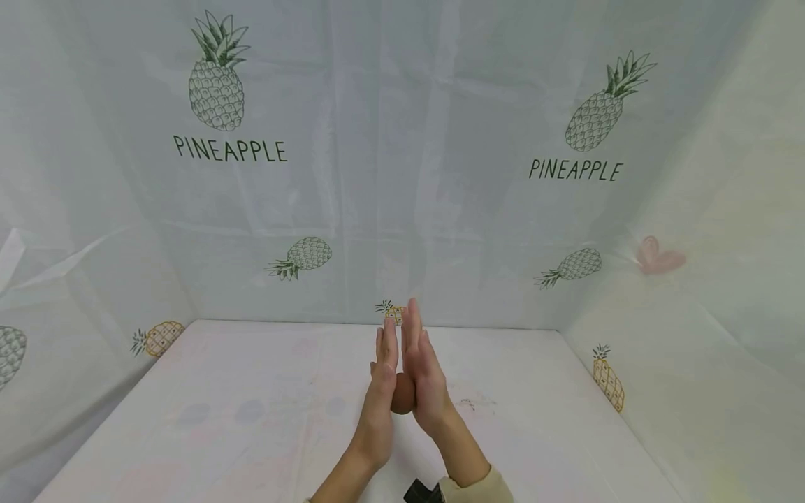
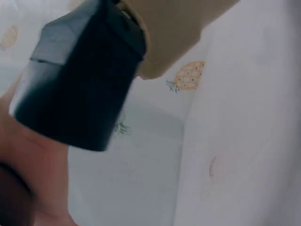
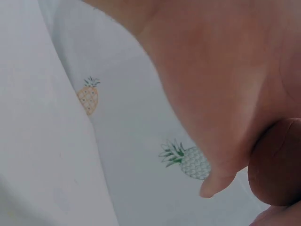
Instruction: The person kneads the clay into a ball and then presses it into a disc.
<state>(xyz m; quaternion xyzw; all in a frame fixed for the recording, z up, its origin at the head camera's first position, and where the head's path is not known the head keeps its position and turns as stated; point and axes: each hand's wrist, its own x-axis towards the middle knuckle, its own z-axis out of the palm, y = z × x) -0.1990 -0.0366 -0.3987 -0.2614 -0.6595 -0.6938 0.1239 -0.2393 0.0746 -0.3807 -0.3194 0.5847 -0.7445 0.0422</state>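
Note:
A brown, smooth, rounded lump like a clay ball point(image 1: 402, 394) sits between the two palms, above the white tabletop. My left hand point(image 1: 381, 391) presses it from the left with fingers straight and pointing up and away. From the right, my right hand point(image 1: 428, 384) faces it, fingers also straight. The palms stand nearly parallel, with a narrow gap above the lump. Up close in the right wrist view, the brown lump point(image 3: 277, 165) shows a fine crease on its surface. Part of the lump point(image 2: 13, 197) also shows at the lower left of the left wrist view.
The white table point(image 1: 251, 419) has faint coloured stains and small brown marks point(image 1: 468, 404) right of the hands. Pineapple-printed sheeting point(image 1: 409, 175) encloses its back and sides. A black device point(image 1: 423, 492) is by the right wrist, next to a beige sleeve point(image 1: 481, 489).

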